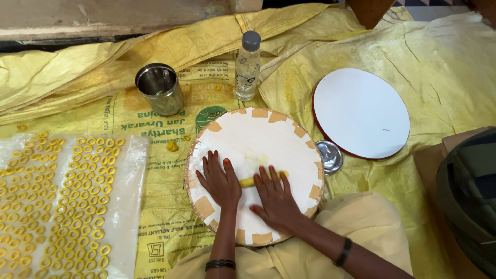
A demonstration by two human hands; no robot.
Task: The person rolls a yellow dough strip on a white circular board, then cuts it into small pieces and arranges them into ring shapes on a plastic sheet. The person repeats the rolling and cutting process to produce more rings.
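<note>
A round white board (248, 139) with tan tape patches along its rim rests on my lap. My left hand (219, 181) lies flat on the board, fingers spread. My right hand (276, 199) presses flat on a short roll of yellow dough (248, 181); the roll's left end shows between the two hands, and the rest is hidden under my fingers. Both wrists wear dark bangles.
A clear plastic sheet (126, 206) at left carries several rows of small yellow dough rings (62, 201). A steel cup (159, 88), a clear bottle (247, 66), a second round white board (361, 111), a small steel lid (329, 155) and a yellow dough lump (172, 146) lie on yellow sacking.
</note>
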